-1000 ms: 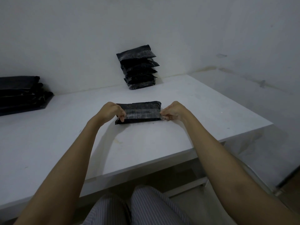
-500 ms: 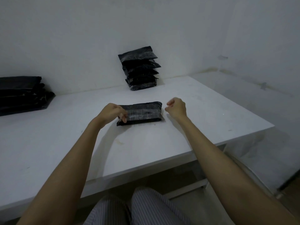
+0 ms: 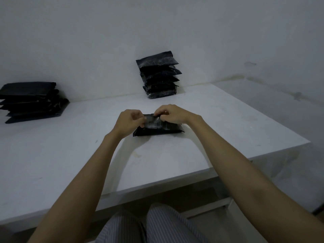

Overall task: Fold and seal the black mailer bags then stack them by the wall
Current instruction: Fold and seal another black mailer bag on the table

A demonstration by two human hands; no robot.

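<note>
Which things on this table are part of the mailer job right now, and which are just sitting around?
In the job:
- folded black plastic mailer bag, pinched at its shiny strip by left hand and right hand
- stack of sealed black mailer bags against the wall
- pile of flat black bags at far left

Just there:
- white table
- striped trousers

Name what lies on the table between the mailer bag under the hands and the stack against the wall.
Nothing: in the head view only bare white table separates the mailer bag from the stack.

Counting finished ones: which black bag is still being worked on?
The mailer bag lying alone mid-table, pinched by the left hand and right hand; the others sit stacked by the wall.
</note>
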